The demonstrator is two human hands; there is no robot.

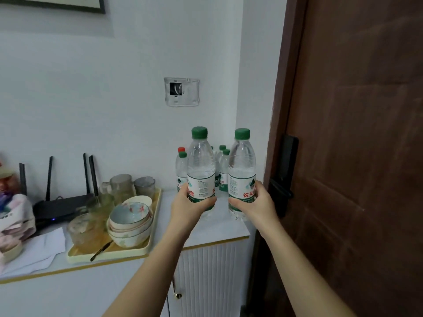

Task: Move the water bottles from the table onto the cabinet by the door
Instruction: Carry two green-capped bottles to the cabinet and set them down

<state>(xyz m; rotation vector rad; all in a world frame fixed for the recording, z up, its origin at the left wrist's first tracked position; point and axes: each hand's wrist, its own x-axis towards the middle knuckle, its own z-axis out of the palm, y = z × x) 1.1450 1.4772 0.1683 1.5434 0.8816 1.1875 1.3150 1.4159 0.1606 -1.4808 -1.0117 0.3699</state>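
Head view shows our left hand (190, 202) curled around the left bottle (201, 165) and our right hand (258, 202) around the right bottle (242, 168), both upright just over the cabinet (219, 228) beside the door (354, 133). Behind stand at least four more bottles (181, 171), already moved, we judge. The table is not visible, so the rest is unknown.

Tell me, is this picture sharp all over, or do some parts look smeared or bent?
Head view: the labels on the left bottle and right bottle read fairly crisp. Head view: the glass cups on the tray look smeared. Head view: the door edge bows, which is wide-angle distortion. Head view: the light is soft and dim, with no hard shadows.
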